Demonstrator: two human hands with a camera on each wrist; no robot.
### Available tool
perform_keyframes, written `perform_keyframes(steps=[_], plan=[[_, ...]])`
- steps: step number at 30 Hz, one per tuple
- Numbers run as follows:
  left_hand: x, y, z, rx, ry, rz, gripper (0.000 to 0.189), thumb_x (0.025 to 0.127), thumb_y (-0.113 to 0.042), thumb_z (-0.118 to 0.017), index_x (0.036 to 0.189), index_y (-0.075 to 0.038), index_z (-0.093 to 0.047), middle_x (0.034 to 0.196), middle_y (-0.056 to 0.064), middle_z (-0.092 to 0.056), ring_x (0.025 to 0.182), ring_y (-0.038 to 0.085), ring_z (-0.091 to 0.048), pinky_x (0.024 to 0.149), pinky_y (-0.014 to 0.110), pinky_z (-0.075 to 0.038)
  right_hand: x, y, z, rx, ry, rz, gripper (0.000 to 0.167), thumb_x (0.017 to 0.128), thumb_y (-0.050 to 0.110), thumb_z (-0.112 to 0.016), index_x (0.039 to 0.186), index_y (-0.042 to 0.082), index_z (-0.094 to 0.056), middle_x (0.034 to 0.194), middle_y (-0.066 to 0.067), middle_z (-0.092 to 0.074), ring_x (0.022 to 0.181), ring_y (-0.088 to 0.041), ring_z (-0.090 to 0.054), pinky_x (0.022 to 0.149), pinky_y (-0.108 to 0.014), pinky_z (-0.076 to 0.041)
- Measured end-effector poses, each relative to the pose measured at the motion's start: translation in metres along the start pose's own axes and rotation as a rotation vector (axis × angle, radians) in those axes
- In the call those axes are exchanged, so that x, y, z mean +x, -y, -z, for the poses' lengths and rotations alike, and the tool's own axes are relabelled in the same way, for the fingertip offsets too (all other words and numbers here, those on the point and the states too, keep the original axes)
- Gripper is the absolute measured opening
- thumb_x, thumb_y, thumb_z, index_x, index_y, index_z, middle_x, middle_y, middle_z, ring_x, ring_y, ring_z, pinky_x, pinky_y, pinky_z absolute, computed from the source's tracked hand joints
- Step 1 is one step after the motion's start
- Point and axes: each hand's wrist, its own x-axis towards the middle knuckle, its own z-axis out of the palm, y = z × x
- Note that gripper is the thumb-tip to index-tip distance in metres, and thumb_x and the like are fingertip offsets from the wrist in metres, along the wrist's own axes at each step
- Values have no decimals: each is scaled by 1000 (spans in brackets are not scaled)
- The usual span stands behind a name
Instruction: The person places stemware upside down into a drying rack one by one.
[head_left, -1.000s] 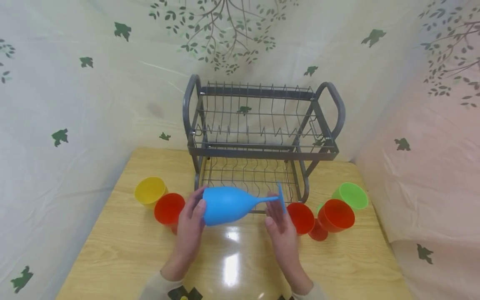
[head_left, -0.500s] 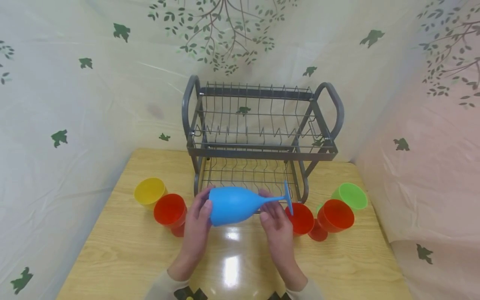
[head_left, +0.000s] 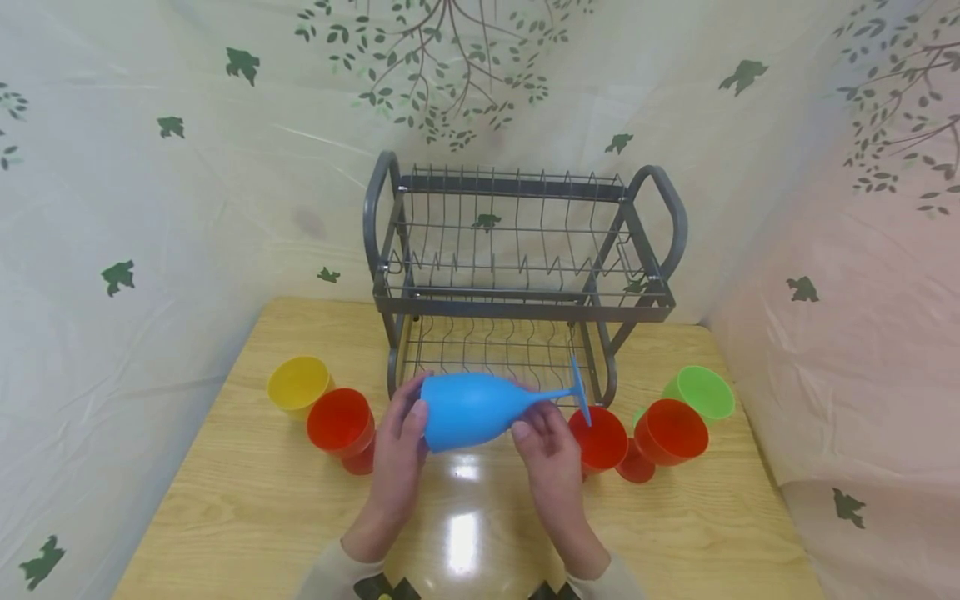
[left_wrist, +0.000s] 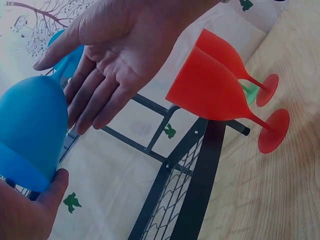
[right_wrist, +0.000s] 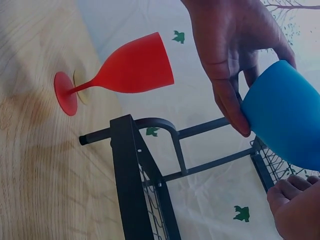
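Observation:
A blue goblet (head_left: 472, 410) lies sideways in the air before the dish rack, its rim to the left and its foot to the right. My left hand (head_left: 396, 467) grips the bowl at the rim, thumb in front and fingers behind. My right hand (head_left: 553, 467) is at the other end, where bowl meets stem. In the left wrist view, that right hand (left_wrist: 122, 55) has its thumb and fingers extended on either side of the stem, with part of the palm showing. The right wrist view shows the left fingers (right_wrist: 227, 100) along the goblet's edge.
A dark two-tier dish rack (head_left: 525, 308) stands at the back of the wooden table (head_left: 240, 517). Left are a yellow cup (head_left: 300, 385) and a red goblet (head_left: 340, 421). Right are two red goblets (head_left: 672, 431) and a green cup (head_left: 701, 392). Patterned cloth hangs behind.
The blue goblet and left hand have shifted slightly right. The right hand has moved left along the stem, from near the foot to the bowl's base.

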Motion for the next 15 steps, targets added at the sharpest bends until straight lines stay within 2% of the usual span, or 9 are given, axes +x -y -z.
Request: perform_keyframes(steps=[8,15], plan=[[0,1,-2,-17,4,-14,48,108,-29,-49,151,-10,-47,154,9,-45,133,40,-47,101,55,-53,0,2,-1,-22,11,-21,46,101,1,-61,145,-5,-51,142,-22,-60,128,-19,-63,101,-31,-53],[0,1,-4,-29,16,-21,48,108,-29,-49,152,-10,-47,154,10,-44,134,40,-46,100,50,-55,-1,1,-4,-19,28,-34,52,99,1,-63,148,-3,-48,146,-18,-58,132,-22,-60,101,-32,-53]])
